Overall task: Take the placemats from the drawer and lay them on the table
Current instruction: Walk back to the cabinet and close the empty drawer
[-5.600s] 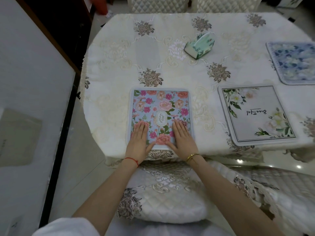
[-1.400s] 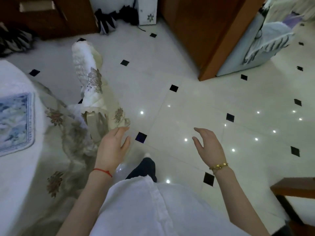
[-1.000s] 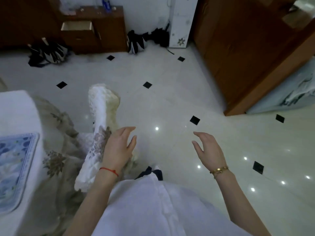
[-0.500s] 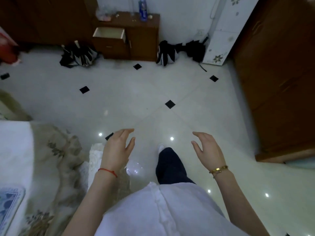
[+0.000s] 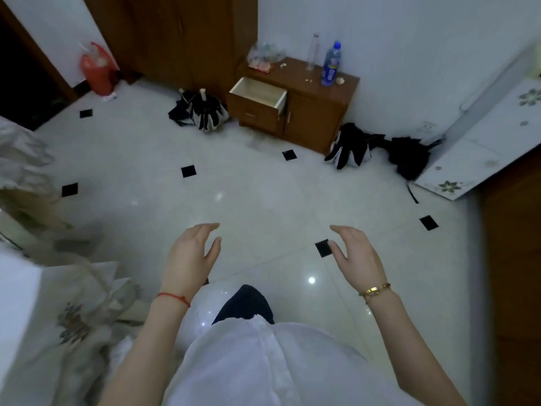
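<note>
**White tiled floor between empty hands and an open drawer**

White floor tiles [image 5: 263,200] with small black diamond insets fill the middle of the view. At the lower left the cloth-covered surface [image 5: 17,303] is cut off by the frame edge and blurred, so its top cannot be seen and no placemat is visible anywhere on it. A pale draped shape above it on the left edge is also too blurred to identify.

Against the far wall stands a low wooden cabinet [image 5: 310,118]. Its upper left drawer [image 5: 259,96] is pulled out; from this angle the inside looks pale and bare, though the part nearest the front panel is hidden, so whether any placemats lie in it cannot be told. On the cabinet top stand a blue-labelled bottle [image 5: 331,64] and a clear bottle [image 5: 312,51], with a crumpled plastic bag at the left corner. Dark folded umbrellas lie on the floor on both sides of the cabinet, and a red bag [image 5: 98,68] sits by the wooden door.

Both hands float over the floor, well apart from the drawer. The left hand [image 5: 190,253], a red string at its wrist, is spread loosely with fingers gently curved, holding nothing. The right hand [image 5: 355,254], a gold bracelet at its wrist, is likewise relaxed, fingers curved, touching nothing.
</note>
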A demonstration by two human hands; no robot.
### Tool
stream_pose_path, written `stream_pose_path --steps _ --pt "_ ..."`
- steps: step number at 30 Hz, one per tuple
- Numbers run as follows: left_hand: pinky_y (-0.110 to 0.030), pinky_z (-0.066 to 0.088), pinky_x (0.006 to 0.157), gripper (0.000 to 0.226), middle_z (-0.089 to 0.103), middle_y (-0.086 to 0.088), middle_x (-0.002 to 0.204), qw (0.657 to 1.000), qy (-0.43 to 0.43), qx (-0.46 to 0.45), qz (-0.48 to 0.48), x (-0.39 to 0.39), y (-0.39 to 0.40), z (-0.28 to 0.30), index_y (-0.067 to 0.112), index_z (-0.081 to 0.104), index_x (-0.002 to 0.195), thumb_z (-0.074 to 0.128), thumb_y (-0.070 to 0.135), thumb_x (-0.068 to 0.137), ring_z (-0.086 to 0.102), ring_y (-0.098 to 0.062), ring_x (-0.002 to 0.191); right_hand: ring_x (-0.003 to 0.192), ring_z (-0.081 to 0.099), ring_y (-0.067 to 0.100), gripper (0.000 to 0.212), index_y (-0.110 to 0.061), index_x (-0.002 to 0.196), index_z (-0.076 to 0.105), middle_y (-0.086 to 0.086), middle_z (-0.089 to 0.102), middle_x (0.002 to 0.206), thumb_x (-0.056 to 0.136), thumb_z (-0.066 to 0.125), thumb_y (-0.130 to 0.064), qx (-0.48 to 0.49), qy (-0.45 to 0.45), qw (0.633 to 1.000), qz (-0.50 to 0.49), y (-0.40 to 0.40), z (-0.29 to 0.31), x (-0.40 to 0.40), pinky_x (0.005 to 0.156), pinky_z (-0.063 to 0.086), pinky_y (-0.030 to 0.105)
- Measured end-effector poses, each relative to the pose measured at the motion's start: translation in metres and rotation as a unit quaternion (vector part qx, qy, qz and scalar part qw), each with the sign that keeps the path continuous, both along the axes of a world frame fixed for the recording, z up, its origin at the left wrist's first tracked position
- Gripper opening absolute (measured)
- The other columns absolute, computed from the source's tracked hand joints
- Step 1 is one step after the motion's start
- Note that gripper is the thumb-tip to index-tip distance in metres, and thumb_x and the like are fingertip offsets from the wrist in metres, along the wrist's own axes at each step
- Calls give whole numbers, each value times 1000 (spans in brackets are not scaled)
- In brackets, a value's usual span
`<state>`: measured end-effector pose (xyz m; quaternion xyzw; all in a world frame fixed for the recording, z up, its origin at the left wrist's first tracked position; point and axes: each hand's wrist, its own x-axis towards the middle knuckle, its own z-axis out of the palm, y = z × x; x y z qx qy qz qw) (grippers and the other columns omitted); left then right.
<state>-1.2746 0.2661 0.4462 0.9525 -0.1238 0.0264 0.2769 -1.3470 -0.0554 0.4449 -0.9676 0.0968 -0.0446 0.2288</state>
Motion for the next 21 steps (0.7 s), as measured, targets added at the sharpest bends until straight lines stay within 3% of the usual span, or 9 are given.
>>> stream_pose_path --steps 8,15,21 --pt "-37 51 91 28 67 -5 114 999 25 13 23 170 -17 -36 12 63 117 60 21 91 63 -24 103 116 53 20 34 -12 125 57 3 62 122 94 56 -24 0 18 999 44 -25 -43 179 95 37 23" --pt "-40 53 85 25 69 -7 110 999 -8 20 46 373 -13 -15 10 65 113 63 18 89 64 -27 99 112 55 24 34 -9 124 58 8 63 119 92 58 -22 5 -16 998 62 -29 -28 405 96 41 30" --pt "-36 54 80 35 69 -3 105 999 -3 41 29 521 -20 3 14 65 112 48 33 88 64 -22 95 113 55 24 35 -9 125 57 8 62 121 93 57 -21 13 -21 999 48 -24 -21 543 97 41 31"
